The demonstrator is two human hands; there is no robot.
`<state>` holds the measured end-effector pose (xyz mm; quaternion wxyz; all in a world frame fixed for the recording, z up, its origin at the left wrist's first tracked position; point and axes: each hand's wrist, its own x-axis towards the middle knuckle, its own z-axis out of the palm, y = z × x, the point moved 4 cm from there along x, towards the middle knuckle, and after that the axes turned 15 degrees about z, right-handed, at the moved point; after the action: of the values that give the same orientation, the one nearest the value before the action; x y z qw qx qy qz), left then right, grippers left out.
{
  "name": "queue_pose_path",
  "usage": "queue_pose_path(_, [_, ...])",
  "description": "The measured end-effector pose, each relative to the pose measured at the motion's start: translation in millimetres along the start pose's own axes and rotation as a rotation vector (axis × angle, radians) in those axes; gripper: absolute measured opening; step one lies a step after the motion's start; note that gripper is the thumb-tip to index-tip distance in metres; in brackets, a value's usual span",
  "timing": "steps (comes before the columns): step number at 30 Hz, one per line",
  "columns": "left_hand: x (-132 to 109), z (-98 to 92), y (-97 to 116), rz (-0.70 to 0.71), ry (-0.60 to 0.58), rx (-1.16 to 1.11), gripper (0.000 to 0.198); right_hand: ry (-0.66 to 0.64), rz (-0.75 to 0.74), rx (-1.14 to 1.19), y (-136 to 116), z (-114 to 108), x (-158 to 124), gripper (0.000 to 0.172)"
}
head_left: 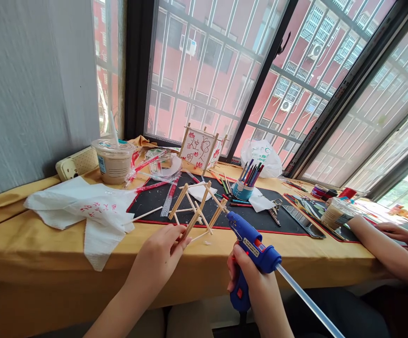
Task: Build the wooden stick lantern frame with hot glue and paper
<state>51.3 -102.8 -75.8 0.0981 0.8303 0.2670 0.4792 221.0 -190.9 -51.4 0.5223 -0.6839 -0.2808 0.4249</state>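
My left hand is closed around one post of a small wooden stick frame, built from thicker posts and thin crossing sticks. The frame is over the front edge of the black mat. In my right hand is a blue glue gun, held by its handle with a long clear glue stick coming out of the back. The nozzle points at the frame's right post, very close to it; whether they touch I cannot tell.
White tissues and a lidded drink cup are at the left. Behind are a paper-sided stick lantern and a blue pen cup. A phone lies to the right, near another person's arms and a second cup.
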Motion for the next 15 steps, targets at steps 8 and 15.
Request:
queue_pose_path(8, [-1.0, 1.8, -2.5, 0.010, 0.019, 0.035, 0.032, -0.091, -0.009, 0.120, -0.7, 6.9, -11.1, 0.046])
queue_pose_path(15, [-2.9, 3.3, -3.5, 0.011, 0.022, 0.041, 0.028, -0.286, 0.034, 0.178, 7.9, 18.3, -22.9, 0.046])
